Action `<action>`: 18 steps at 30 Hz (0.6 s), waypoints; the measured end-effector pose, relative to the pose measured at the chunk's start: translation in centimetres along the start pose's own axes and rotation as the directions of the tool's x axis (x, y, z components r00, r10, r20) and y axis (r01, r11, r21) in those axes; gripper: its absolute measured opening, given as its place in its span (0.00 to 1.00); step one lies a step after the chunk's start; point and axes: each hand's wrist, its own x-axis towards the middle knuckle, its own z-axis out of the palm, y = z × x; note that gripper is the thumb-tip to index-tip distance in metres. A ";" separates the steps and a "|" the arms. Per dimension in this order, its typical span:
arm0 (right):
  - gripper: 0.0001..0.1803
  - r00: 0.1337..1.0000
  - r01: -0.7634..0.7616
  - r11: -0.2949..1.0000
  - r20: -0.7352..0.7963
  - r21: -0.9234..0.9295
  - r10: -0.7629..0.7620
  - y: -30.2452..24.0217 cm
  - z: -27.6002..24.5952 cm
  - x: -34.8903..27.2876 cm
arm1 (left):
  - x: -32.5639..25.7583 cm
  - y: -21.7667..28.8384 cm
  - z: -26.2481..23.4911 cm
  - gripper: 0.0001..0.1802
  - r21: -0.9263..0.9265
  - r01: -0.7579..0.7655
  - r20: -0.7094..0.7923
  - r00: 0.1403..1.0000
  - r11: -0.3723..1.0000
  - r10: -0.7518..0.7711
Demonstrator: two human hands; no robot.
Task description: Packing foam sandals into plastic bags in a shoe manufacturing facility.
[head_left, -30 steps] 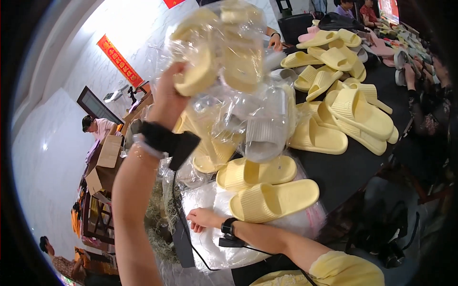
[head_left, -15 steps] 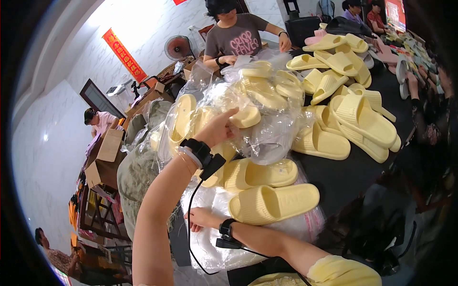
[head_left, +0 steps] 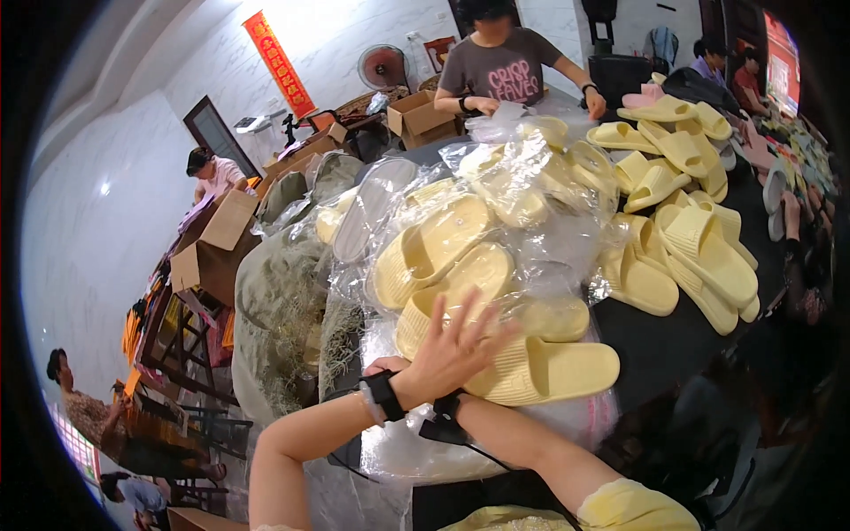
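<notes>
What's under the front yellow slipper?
Flat clear plastic shows along the near side of the front yellow slipper and seems to run beneath it; whatever the slipper covers can't be seen.

Bright light washes the wall (head_left: 332,53) at eleven o'clock, glare flecks plastic bags (head_left: 496,170) toward one, the left hand (head_left: 453,350) blurs near five, shadow fills four, and edges bow into black.

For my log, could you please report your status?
Left hand open by loose yellow slipper. Right hand mostly hidden behind the left. Bagged slippers piled beyond.
</notes>
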 end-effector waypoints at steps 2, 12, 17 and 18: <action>0.13 0.998 -0.064 0.998 0.009 -0.018 0.064 -0.5 0.7 0.3 | -0.4 -0.5 1.8 0.46 -0.144 0.333 0.146 0.939 0.932 -0.313; 0.11 0.960 -0.258 0.964 -0.129 -0.065 0.248 -4.1 0.2 0.9 | -2.9 -8.0 -0.3 0.18 -0.062 0.498 -0.356 0.799 0.865 -0.485; 0.16 0.953 -0.279 0.957 -0.147 -0.083 0.265 -3.5 -0.3 1.1 | -0.8 -16.1 -6.5 0.08 -0.320 0.696 -0.580 0.393 0.643 -0.714; 0.15 0.950 -0.289 0.954 -0.149 -0.085 0.275 -3.6 -0.7 1.2 | 0.0 -17.1 -7.4 0.08 -0.379 0.678 -0.556 0.377 0.630 -0.741</action>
